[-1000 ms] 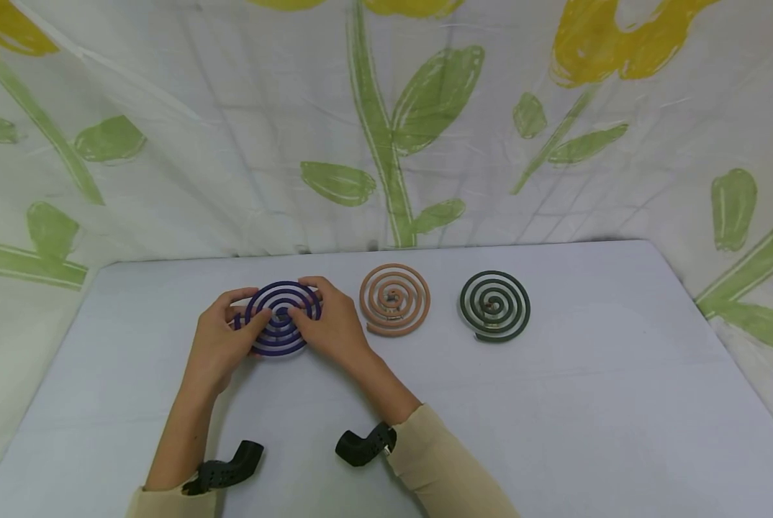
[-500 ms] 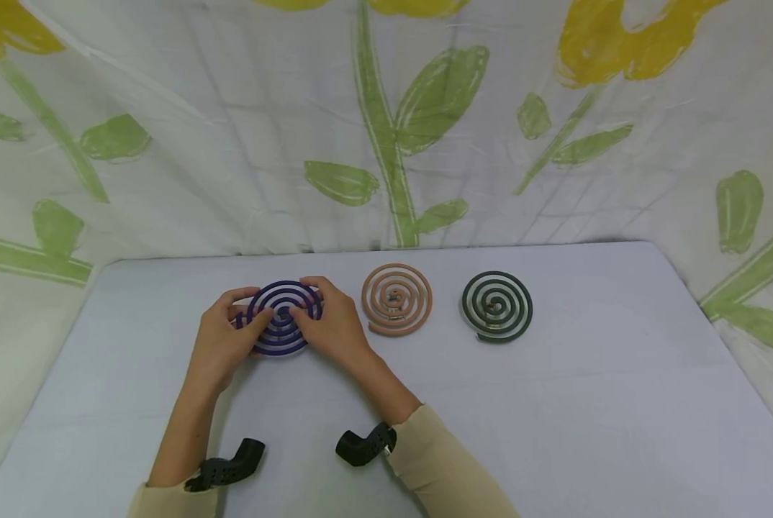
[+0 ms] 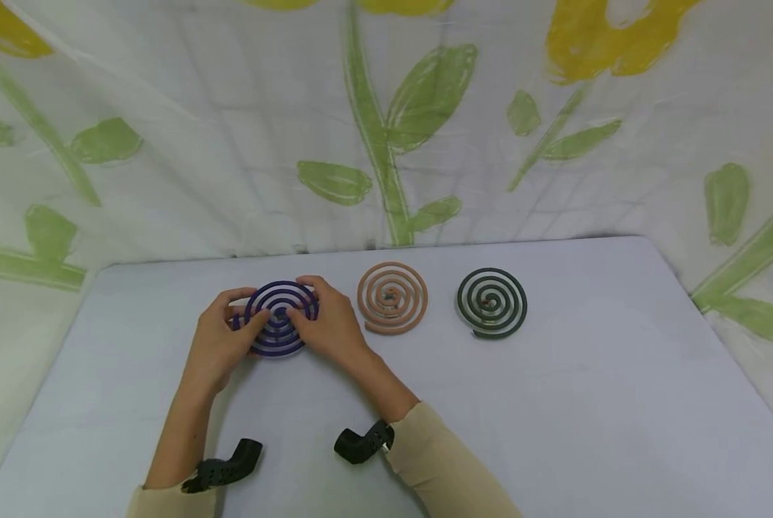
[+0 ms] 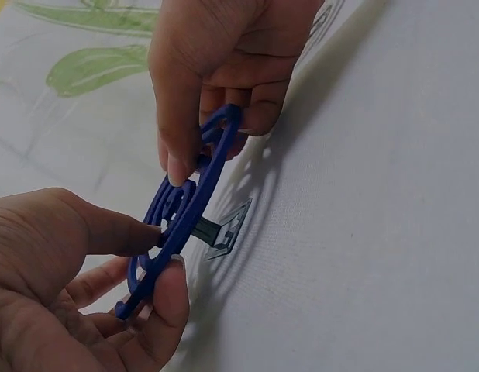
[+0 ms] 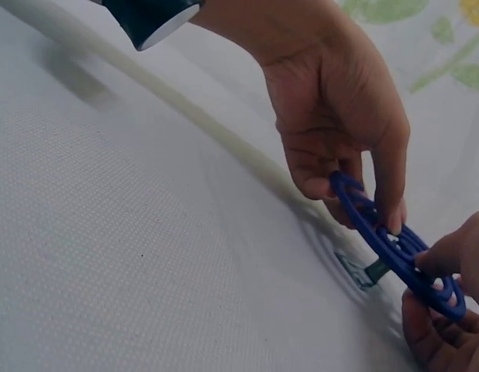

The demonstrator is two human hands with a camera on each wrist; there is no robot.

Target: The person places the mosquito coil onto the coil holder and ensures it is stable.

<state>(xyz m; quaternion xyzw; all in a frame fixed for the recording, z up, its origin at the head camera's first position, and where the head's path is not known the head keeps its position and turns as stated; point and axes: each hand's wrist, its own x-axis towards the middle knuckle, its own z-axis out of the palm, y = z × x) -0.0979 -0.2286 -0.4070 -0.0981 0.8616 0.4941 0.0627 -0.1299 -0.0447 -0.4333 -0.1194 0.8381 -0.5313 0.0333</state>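
Observation:
A blue mosquito coil (image 3: 281, 314) is at the left of the table, with its face tilted up. My left hand (image 3: 221, 338) pinches its left side, thumb on the front face and fingers behind. From the other side my right hand (image 3: 333, 324) grips the upper right edge, its thumb reaching in near the centre. The left wrist view shows a small metal stand (image 4: 230, 231) behind the coil, its flat foot close over the white surface. Both hands partly hide the coil's rim.
To the right lie an orange mosquito coil (image 3: 391, 293) and a dark green mosquito coil (image 3: 489, 302), each with a bit of metal showing at its centre. The table (image 3: 587, 403) has a white cover. Behind it hangs a flower-painted curtain (image 3: 244, 144).
The head view shifts slightly. Both hands keep their hold on the blue mosquito coil, with almost no movement.

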